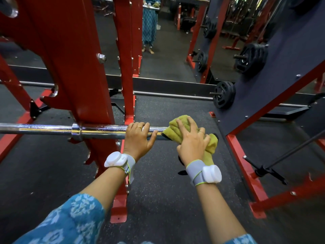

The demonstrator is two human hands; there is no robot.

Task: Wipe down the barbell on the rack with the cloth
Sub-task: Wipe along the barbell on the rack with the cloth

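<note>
While the big red steel rack (pixel 79 76) fills the upper left of the frame, its hooks carry the long chrome steel barbell (pixel 102 132), which runs level from the left edge to just right of centre. That bar looks heavy and rigid, so it should sit firm under a rub and needs no lifting. The polished sleeve does look slick, though, and it may turn in its collar as the cloth drags round it.

Right of centre, the olive-green terry cloth (pixel 173 132) is bunched over the far end of the sleeve, with a tail hanging below. It is soft, light and grippy, and it will fold to the bar's curve. The best hold is wrapped right round, so it sweeps the underside too.

Now the hands. The left hand (pixel 138 138) curls over the bare sleeve just beside the cloth, thumb underneath, steadying it. The right hand (pixel 191 145) clamps the cloth onto the bar end with fingers spread across the top. The shaft to the left looks like the stretch left to do.
</note>
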